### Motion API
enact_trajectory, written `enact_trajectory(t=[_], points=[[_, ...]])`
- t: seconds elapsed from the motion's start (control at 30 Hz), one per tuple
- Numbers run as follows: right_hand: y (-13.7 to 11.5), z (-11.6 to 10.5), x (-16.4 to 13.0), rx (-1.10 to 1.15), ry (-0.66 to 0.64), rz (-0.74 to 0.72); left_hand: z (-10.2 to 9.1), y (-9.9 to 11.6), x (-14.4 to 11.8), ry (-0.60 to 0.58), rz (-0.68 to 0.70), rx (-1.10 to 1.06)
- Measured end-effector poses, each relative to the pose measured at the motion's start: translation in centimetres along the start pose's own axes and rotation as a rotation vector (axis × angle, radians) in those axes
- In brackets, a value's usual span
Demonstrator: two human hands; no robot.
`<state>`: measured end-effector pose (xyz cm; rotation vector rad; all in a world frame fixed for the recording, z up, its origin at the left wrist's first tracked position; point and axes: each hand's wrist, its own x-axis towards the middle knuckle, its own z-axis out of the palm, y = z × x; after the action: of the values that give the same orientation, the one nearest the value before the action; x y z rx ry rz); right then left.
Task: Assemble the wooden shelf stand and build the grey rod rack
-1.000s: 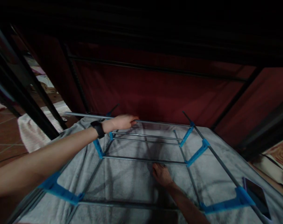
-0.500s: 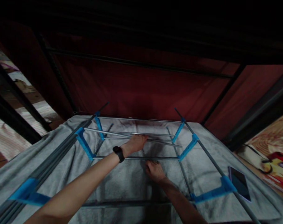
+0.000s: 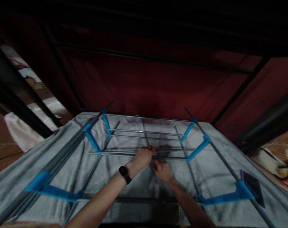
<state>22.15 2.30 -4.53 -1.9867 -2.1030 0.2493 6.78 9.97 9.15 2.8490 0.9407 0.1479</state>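
Note:
My left hand [image 3: 143,158], with a black watch on its wrist, is closed over a loose grey metal rod [image 3: 174,150]. The rod lies nearly level across the frame, just above a fixed crossbar [image 3: 172,157]. Close beside it, my right hand [image 3: 163,171] has its fingers curled by the near side of that crossbar; whatever they hold is hidden. Grey tubes and blue plastic brackets make up the frame, among them a left bracket [image 3: 92,139] and a right bracket [image 3: 198,148] at the crossbar's ends.
The frame lies on a grey blanket [image 3: 125,183]. Several grey tubes [image 3: 60,158] run bundled along its left side. A phone [image 3: 252,186] lies by the right tube. Dark red cloth [image 3: 153,91] hangs behind, with dark posts [image 3: 27,107] at the left.
My left hand has brought the loose rod nearer, from a slant by the left bracket to almost alongside the crossbar. My right hand stays curled close to the crossbar. The view has shifted slightly.

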Motion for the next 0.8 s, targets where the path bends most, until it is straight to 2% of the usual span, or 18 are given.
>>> enact_trajectory(t=[0.3, 0.53, 0.67, 0.8], points=[[2.0, 2.6, -0.1, 0.005, 0.086, -0.107, 0.6, -0.6, -1.8, 0.049, 0.087, -0.026], [2.1, 2.7, -0.3, 0.045, 0.111, -0.091, 1.3, -0.4, -1.9, 0.068, 0.121, -0.040], [2.3, 2.8, -0.2, 0.254, 0.156, -0.057, 1.6, -0.7, -2.4, 0.078, 0.103, -0.029], [2.3, 3.0, -0.2, 0.700, 0.226, 0.132, 1.9, -1.2, -3.0, 0.066, 0.080, -0.030]])
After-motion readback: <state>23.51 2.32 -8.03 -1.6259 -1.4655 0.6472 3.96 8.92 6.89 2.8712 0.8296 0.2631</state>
